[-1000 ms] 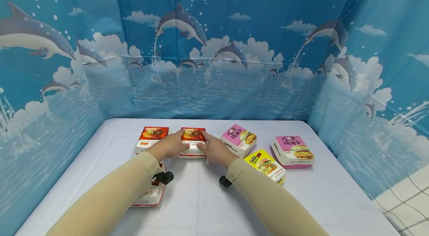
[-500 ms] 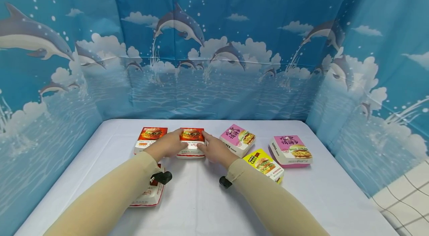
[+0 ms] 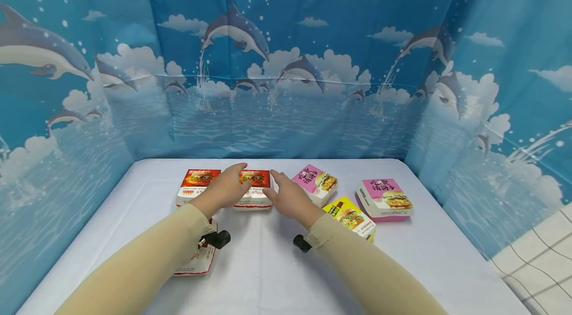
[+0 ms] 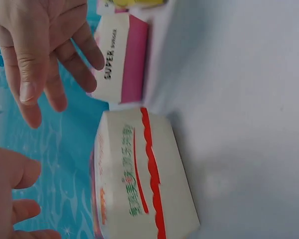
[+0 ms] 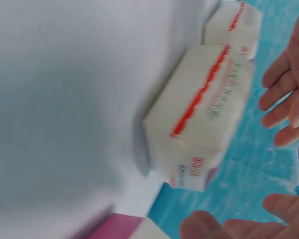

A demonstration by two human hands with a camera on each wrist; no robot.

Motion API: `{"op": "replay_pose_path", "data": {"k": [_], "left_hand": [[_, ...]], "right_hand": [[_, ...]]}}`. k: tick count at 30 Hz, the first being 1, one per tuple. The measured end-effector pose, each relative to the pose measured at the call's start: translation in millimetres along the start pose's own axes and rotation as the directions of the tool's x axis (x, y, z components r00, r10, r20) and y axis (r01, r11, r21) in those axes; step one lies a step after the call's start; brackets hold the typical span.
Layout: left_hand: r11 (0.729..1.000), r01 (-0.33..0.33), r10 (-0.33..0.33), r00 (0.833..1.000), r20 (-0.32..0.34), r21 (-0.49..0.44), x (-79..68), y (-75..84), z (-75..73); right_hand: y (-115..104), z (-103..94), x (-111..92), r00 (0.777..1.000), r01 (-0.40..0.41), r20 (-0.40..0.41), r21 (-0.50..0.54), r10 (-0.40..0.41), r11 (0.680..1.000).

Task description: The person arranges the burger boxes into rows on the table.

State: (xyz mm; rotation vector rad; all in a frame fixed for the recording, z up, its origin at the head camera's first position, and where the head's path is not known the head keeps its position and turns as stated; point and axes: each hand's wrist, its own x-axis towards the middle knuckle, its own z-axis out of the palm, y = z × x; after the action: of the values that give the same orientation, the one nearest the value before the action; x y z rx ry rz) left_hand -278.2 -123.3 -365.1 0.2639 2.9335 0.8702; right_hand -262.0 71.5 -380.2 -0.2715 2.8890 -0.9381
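In the head view, a red-and-white burger box (image 3: 252, 200) sits at the back of the table between my two hands. My left hand (image 3: 227, 187) hovers over its left side, fingers extended, and overlaps it in this view. Near its right edge is my right hand (image 3: 289, 196), fingers spread and holding nothing. The left wrist view shows the box's pale side (image 4: 139, 174) below both hands, with bare space between them and it. From the right wrist, the same box (image 5: 199, 109) stands on the cloth, apart from the fingers.
Another red-and-white box (image 3: 196, 181) stands to the left, and a third (image 3: 196, 263) lies partly under my left forearm. Rightward are a pink box (image 3: 313, 183), a yellow one (image 3: 350, 218) touching close to it, and a second pink box (image 3: 386, 198). A dolphin-print curtain (image 3: 286, 121) backs the table.
Both hands have come up off the red-and-white box, their fingers leaving its sides and spreading. The box has stayed on the table. The view has shifted slightly.
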Motion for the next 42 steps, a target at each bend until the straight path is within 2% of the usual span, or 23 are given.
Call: {"op": "replay_pose_path", "data": {"k": [4, 10, 15, 22, 32, 42], "left_hand": [[0.999, -0.029, 0.028, 0.999, -0.023, -0.028, -7.1, 12.6, 2.3], [0.994, -0.087, 0.086, 0.996, -0.022, -0.066, -18.9, 36.0, 9.8], [0.989, -0.119, 0.118, 0.993, -0.017, -0.09, -24.2, 52.4, 15.8], [0.988, -0.111, 0.113, 0.994, 0.008, -0.11, -28.4, 70.5, 25.4], [0.98, -0.102, 0.116, 0.991, 0.071, -0.173, -34.4, 95.9, 46.5], [0.973, -0.084, 0.118, 0.982, 0.149, -0.214, -38.7, 113.1, 78.8]], "right_hand": [[-2, -14.9, -15, 1.0, 0.015, -0.019, 0.003, -0.015, 1.0], [6, -41.5, -35, 0.999, 0.016, -0.048, 0.007, -0.016, 1.0], [22, -63.8, -49, 0.998, -0.02, -0.055, -0.023, 0.018, 1.0], [56, -85.7, -64, 0.998, -0.036, -0.045, -0.073, 0.033, 0.997], [97, -97.9, -79, 0.994, -0.108, -0.023, -0.092, 0.106, 0.99], [125, -92.5, -92, 0.988, -0.146, 0.033, -0.096, 0.15, 0.985]]}}
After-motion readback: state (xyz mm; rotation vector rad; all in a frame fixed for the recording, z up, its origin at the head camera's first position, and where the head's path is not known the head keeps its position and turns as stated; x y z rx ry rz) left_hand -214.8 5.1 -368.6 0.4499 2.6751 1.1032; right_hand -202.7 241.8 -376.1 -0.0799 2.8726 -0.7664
